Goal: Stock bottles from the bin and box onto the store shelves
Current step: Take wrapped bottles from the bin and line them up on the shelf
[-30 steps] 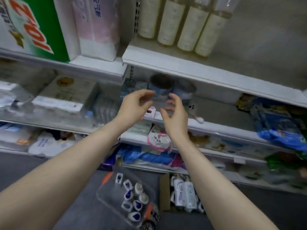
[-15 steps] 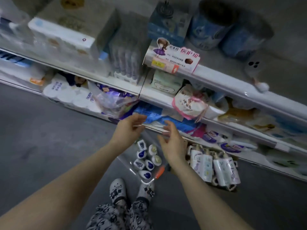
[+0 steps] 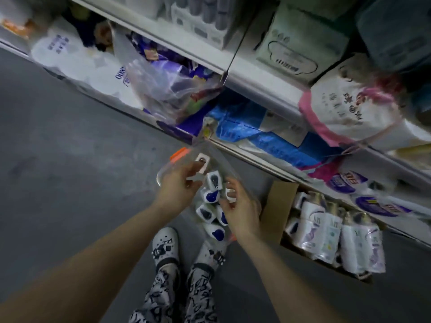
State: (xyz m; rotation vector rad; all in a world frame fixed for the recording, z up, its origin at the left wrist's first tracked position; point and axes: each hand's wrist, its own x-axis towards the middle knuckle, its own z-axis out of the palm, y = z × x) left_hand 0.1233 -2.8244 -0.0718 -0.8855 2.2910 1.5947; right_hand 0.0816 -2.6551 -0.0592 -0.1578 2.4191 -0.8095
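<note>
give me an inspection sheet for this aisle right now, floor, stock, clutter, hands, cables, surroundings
surface: grey floor; bin and box stand on it
job's things: clear bin holding small white bottles with blue marks; open cardboard box of taller bottles to its right
clutter: loose clear plastic bag bulging over a low shelf edge
hands: left hand and right hand both in the bin, fingers curled among the bottles; grip unclear in the blur
cables: nothing seen
surroundings: stocked shelves, white sack with pink trim, the person's patterned shoes
</note>
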